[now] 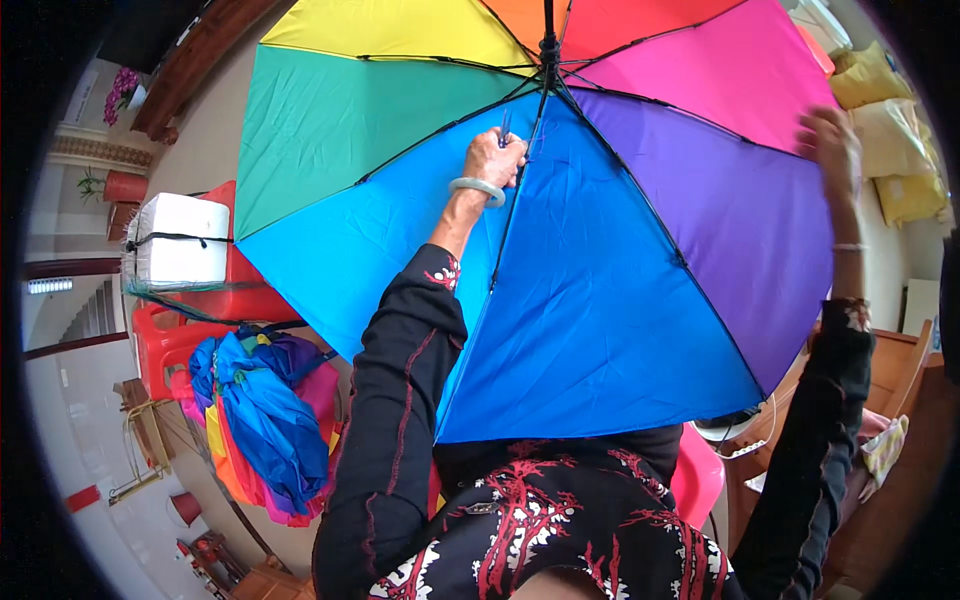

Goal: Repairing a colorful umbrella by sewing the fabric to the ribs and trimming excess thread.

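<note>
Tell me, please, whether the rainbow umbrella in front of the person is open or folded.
The rainbow umbrella is open: its black ribs fan out from the shaft, and the coloured panels are spread between them.

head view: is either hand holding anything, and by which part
Left hand: a slim bluish object, by its lower part. Right hand, blurred by the umbrella: cannot be told.

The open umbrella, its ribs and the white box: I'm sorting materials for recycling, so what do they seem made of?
Umbrella: thin synthetic fabric, probably, smooth with a soft sheen; fine creases show.
Ribs: likely dark-coated metal, being so slender; some plastic possible.
White box: perhaps plastic foam, from its plain matt faces; card can't be excluded.
</note>
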Motion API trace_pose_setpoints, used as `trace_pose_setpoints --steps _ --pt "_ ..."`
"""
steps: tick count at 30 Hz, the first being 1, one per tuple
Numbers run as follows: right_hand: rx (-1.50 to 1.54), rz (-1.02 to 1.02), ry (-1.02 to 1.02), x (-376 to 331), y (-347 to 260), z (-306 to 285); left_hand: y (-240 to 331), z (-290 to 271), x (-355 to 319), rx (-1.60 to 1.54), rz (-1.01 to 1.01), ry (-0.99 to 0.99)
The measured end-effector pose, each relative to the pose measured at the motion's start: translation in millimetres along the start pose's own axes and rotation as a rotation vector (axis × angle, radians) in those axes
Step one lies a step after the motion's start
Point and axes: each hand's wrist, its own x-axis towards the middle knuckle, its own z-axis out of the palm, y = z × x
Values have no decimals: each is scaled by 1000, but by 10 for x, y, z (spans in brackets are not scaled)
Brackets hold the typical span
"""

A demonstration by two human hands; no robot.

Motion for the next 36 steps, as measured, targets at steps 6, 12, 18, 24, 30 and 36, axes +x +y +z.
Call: trace_pose_setpoints --steps 6,12,18,24,30,36 --pt "-400 -594 -697 -625 88 1999 -49 16 3 -24 -10 -11" --pt "-518 -488 -592 -891 318 2787 -7 56 -8 18 15 -10" --pt "-252 -80 -443 -552 453 2524 -13 5 -36 -61 6 -21" --pt "-616 -108 -113 -269 786 1689 48 52 -5 -30 12 -67" --pt "-828 65 -95 -533 750 1702 -20 74 3 330 68 2" --pt "-940 53 77 -415 734 1386 -213 322 1 646 503 318"
